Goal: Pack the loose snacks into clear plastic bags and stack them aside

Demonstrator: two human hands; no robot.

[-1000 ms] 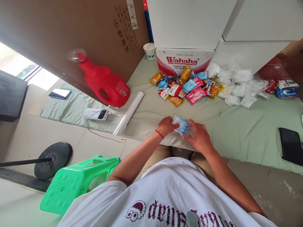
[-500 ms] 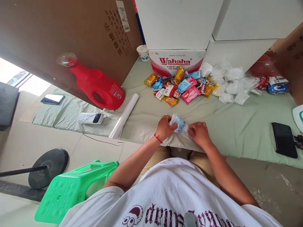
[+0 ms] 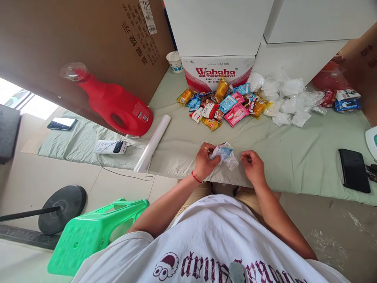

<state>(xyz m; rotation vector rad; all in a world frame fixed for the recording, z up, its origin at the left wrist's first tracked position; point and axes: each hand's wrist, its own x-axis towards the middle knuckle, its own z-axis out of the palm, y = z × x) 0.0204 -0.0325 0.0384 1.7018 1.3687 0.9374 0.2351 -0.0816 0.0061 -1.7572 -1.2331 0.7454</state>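
Observation:
My left hand (image 3: 206, 160), with a red string on its wrist, is closed around a blue snack packet (image 3: 226, 152) wrapped in clear plastic film (image 3: 232, 161). The film hangs loosely to the right of the packet, above the cloth near the table's front edge. Just beyond the film is my right hand (image 3: 252, 165), its fingers loosely curled with a gap between thumb and forefinger. It appears to hold nothing and does not touch the film.
Several colourful snack packets (image 3: 235, 114) lie heaped before the Wahaba-style printed box (image 3: 218, 72). Right of them are plastic-wrapped bundles (image 3: 290, 98). A film roll (image 3: 153, 143), red jug (image 3: 118, 106), power bank (image 3: 110, 147), black phone (image 3: 354, 170) and green stool (image 3: 79, 243) surround the workspace.
My right hand has let go of the plastic and moved slightly right, away from it. The wrapped packet has turned in my left hand, and its film now sticks out to the right.

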